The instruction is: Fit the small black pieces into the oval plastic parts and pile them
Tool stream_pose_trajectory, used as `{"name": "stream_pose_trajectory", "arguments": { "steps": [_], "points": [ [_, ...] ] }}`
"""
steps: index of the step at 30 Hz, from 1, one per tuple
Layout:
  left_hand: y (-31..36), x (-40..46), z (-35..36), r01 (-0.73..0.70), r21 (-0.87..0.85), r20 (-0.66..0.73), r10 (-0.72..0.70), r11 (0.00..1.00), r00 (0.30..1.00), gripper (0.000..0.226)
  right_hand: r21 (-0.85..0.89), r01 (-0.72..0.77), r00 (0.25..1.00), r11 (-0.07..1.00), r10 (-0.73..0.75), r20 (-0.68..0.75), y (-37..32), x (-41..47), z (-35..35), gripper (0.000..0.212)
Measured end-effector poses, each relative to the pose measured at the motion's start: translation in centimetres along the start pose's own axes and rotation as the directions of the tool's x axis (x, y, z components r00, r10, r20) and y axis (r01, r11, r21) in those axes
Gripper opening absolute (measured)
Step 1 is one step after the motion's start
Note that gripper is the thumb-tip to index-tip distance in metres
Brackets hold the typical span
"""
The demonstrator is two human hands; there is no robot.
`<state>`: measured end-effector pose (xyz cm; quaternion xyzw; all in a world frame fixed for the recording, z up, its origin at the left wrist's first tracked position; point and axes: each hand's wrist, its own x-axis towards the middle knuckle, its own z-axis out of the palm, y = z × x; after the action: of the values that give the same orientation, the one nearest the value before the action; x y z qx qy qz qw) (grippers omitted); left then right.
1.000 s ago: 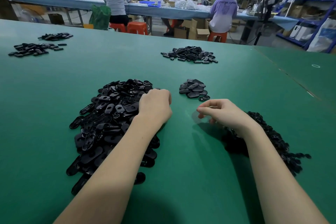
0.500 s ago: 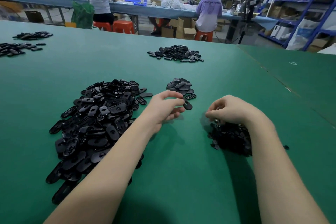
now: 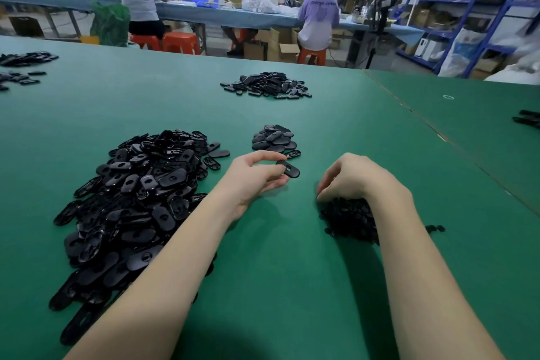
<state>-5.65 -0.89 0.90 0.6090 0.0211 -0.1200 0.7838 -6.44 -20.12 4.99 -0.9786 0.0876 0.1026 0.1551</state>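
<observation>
while pinched, oval part point(image 3: 288, 169) at left hand point(image 3: 254, 177) fingertips

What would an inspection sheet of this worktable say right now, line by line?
Surface: green table, seam on the right.
Job's things: big heap of oval parts on the left; small finished pile; heap of small black pieces on the right.
Clutter: further pile and more at both table edges.
Grippers: left hand pinches one oval part; right hand curled over the small pieces, grasp hidden.
Cables: nothing seen on the table.
Surroundings: people seated at a blue bench, orange stools, shelving.
</observation>
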Motion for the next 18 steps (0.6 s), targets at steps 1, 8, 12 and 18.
{"name": "stream_pose_trajectory", "arguments": {
  "steps": [1, 8, 12, 18],
  "points": [
    [0.0, 0.0, 0.0, 0.003, -0.01, -0.002, -0.003, 1.0, 1.0, 0.021, -0.006, -0.007, 1.0, 1.0, 0.007, -0.01, 0.0, -0.1, -0.1, 0.011],
    [-0.1, 0.1, -0.1, -0.016, -0.016, -0.009, 0.016, 1.0, 1.0, 0.023, -0.019, -0.01, 0.998, 1.0, 0.009, -0.055, -0.2, -0.4, 0.1, 0.01],
    [-0.2, 0.1, -0.2, -0.024, -0.023, -0.024, 0.023, 0.999, 0.999, 0.024, 0.003, 0.04, 0.998, 0.999, -0.04, -0.045, -0.2, -0.1, 0.2, 0.006],
    [-0.3, 0.1, -0.3, -0.046, -0.029, -0.039, 0.045, 0.999, 0.998, 0.024, 0.387, 0.206, 0.979, 0.899, -0.19, -0.081, -0.1, 0.7, 0.5, 0.01]
  ]
}}
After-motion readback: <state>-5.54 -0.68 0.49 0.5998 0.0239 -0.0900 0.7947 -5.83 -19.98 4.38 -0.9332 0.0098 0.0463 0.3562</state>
